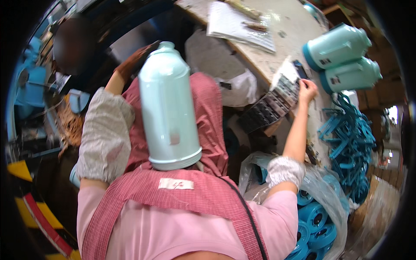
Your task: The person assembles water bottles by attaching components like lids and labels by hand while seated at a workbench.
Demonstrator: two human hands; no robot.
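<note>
A pale mint-green thermos flask (168, 104) lies along my lap, its narrow neck pointing away from me and its ridged base against my apron. My left hand (135, 60) is at the flask's far left shoulder, its fingers reaching to the neck; part of its grip is hidden. Over at the bench edge, my right hand (307, 90) is closed in a pinch on a sheet of dark stickers (277, 102). This sheet hangs partly over the edge, with a paler backing area near my fingers.
Two similar flasks (340, 47) lie on the bench (288, 26) at the far right. Blue plastic handles (349, 143) are heaped nearer. A clear bag (338, 190) holds round blue parts (314, 216) beside my right arm. White papers (238, 26) lie farther back. Another person is at the far left.
</note>
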